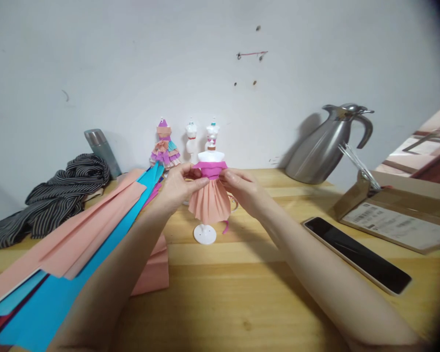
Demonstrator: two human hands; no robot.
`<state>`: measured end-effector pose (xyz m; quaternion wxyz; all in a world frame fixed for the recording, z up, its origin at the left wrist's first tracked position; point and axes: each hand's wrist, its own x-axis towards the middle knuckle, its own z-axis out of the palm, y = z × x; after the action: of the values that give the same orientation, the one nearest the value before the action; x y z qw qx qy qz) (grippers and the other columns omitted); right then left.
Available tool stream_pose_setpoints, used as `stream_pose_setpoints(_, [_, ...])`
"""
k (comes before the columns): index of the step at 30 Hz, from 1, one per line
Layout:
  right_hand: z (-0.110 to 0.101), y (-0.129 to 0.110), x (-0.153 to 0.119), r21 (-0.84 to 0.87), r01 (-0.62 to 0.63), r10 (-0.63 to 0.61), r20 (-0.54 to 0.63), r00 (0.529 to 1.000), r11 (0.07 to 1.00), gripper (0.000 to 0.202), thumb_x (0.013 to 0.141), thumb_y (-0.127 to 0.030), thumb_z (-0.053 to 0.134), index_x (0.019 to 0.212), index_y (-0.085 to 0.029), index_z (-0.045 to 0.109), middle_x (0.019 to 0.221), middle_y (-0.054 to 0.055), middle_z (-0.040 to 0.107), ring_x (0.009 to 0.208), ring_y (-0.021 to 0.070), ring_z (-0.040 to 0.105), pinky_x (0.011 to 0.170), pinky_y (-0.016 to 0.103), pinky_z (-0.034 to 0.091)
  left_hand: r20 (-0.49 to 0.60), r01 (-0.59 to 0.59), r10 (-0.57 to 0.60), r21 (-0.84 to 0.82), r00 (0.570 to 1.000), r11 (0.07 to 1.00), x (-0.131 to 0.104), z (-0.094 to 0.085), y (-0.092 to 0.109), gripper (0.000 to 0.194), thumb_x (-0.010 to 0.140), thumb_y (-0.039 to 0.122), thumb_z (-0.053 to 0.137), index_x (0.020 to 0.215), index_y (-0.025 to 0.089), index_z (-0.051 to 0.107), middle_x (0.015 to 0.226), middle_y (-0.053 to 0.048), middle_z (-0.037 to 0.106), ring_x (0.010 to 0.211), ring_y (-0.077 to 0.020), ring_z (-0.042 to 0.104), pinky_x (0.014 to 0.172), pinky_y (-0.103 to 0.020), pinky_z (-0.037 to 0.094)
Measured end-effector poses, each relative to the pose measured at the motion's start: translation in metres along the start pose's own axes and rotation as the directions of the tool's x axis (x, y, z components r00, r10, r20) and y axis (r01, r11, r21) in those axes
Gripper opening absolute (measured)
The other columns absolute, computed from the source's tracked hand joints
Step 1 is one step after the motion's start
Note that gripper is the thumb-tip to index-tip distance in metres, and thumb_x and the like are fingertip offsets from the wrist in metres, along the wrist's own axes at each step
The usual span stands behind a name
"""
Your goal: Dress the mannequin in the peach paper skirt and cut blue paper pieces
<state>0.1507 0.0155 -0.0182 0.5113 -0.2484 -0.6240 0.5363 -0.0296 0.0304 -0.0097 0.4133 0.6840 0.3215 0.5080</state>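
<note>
A small white mannequin [211, 156] stands upright on a round white base [205, 234] at the middle of the table. It wears a magenta paper top [213, 169] and a pleated peach paper skirt [209, 203]. My left hand [179, 185] pinches the left side of the paper dress at the waist, thumb across the front. From the right, my right hand [244, 188] pinches the dress's other side at the same height. Both hands' lower fingers are partly hidden.
Peach paper [95, 220] and blue paper [91, 274] lie under and beside my left forearm. Behind are a dressed mannequin [165, 146] and a bare one [191, 139]. At right: steel jug [319, 146], phone [357, 254], cardboard box [407, 220]. Striped cloth [69, 188] and bottle [103, 151] are left.
</note>
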Motion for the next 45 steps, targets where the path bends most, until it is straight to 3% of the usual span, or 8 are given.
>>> stream_pose_setpoints(5, [-0.012, -0.006, 0.002, -0.004, -0.08, 0.08, 0.068, 0.994, 0.997, 0.047, 0.073, -0.062, 0.062, 0.092, -0.021, 0.074, 0.098, 0.008, 0.071, 0.093, 0.0248, 0.065, 0.095, 0.041, 0.043, -0.024, 0.015, -0.015, -0.003, 1.0, 1.0, 0.002, -0.003, -0.003, 0.025, 0.064, 0.03, 0.076, 0.08, 0.015, 0.063, 0.075, 0.0, 0.06, 0.07, -0.0122, 0.055, 0.069, -0.027, 0.044])
stream_pose_setpoints(10, [-0.018, -0.019, 0.0, -0.211, -0.082, 0.12, 0.173, 0.978, 0.974, 0.035, 0.072, -0.042, 0.073, 0.097, -0.018, 0.074, 0.093, 0.006, 0.072, 0.09, 0.023, 0.065, 0.091, 0.039, 0.046, 0.02, -0.06, 0.059, 0.065, 0.998, 0.996, -0.002, 0.002, 0.001, 0.029, 0.069, 0.032, 0.073, 0.09, 0.015, 0.063, 0.087, -0.005, 0.065, 0.083, -0.0172, 0.06, 0.076, -0.03, 0.046])
stream_pose_setpoints(17, [-0.011, -0.015, -0.001, -0.27, -0.024, 0.048, 0.082, 0.995, 0.963, 0.028, 0.071, -0.033, 0.073, 0.092, -0.015, 0.074, 0.081, 0.005, 0.072, 0.079, 0.0207, 0.064, 0.076, 0.034, 0.05, 0.158, -0.106, 0.099, 0.035, 0.983, 0.994, -0.001, -0.002, 0.003, 0.041, 0.066, 0.031, 0.077, 0.101, 0.018, 0.06, 0.101, -0.006, 0.064, 0.094, -0.0208, 0.061, 0.08, -0.031, 0.047])
stream_pose_setpoints(22, [-0.009, -0.014, -0.001, -0.269, -0.01, 0.037, 0.096, 0.995, 0.963, 0.028, 0.069, -0.032, 0.076, 0.092, -0.016, 0.074, 0.083, 0.005, 0.072, 0.082, 0.0221, 0.064, 0.077, 0.036, 0.051, 0.213, -0.038, 0.041, -0.018, 0.976, 0.999, 0.0, -0.013, 0.004, 0.049, 0.063, 0.032, 0.079, 0.106, 0.019, 0.059, 0.095, -0.004, 0.066, 0.09, -0.0198, 0.063, 0.079, -0.03, 0.047])
stream_pose_setpoints(26, [-0.013, -0.018, -0.002, -0.262, -0.017, 0.047, 0.109, 0.993, 0.965, 0.027, 0.069, -0.031, 0.077, 0.091, -0.017, 0.074, 0.083, 0.006, 0.072, 0.086, 0.0246, 0.065, 0.078, 0.038, 0.052, 0.124, 0.006, -0.007, 0.01, 0.992, 1.0, 0.0, -0.026, 0.007, 0.04, 0.071, 0.036, 0.072, 0.105, 0.017, 0.061, 0.08, -0.003, 0.066, 0.079, -0.0167, 0.064, 0.075, -0.03, 0.048])
stream_pose_setpoints(30, [-0.024, -0.021, -0.002, -0.259, -0.038, 0.07, 0.115, 0.991, 0.965, 0.028, 0.065, -0.027, 0.08, 0.091, -0.019, 0.075, 0.086, 0.006, 0.073, 0.086, 0.0243, 0.066, 0.077, 0.037, 0.053, 0.002, 0.042, -0.043, 0.086, 0.999, 0.995, 0.001, -0.038, 0.008, 0.023, 0.074, 0.035, 0.068, 0.083, 0.013, 0.065, 0.07, -0.004, 0.065, 0.069, -0.0136, 0.061, 0.069, -0.028, 0.047])
stream_pose_setpoints(39, [-0.022, -0.015, -0.006, -0.228, -0.108, 0.169, 0.266, 0.949, 0.968, 0.032, 0.065, -0.029, 0.08, 0.096, -0.021, 0.073, 0.094, 0.005, 0.073, 0.085, 0.0219, 0.066, 0.071, 0.032, 0.053, -0.06, 0.028, -0.014, 0.236, 0.998, 0.971, -0.001, -0.058, 0.024, 0.016, 0.072, 0.029, 0.066, 0.067, 0.014, 0.065, 0.062, -0.002, 0.061, 0.06, -0.0119, 0.054, 0.065, -0.028, 0.043])
stream_pose_setpoints(45, [-0.022, -0.009, -0.002, -0.293, -0.001, 0.034, 0.11, 0.993, 0.956, 0.026, 0.067, -0.033, 0.078, 0.089, -0.019, 0.071, 0.088, 0.006, 0.072, 0.084, 0.0223, 0.065, 0.073, 0.033, 0.052, -0.013, 0.031, -0.028, 0.51, 1.0, 0.86, 0.003, -0.064, -0.01, 0.014, 0.072, 0.026, 0.06, 0.065, 0.015, 0.065, 0.063, -0.002, 0.06, 0.062, -0.0139, 0.053, 0.064, -0.028, 0.04])
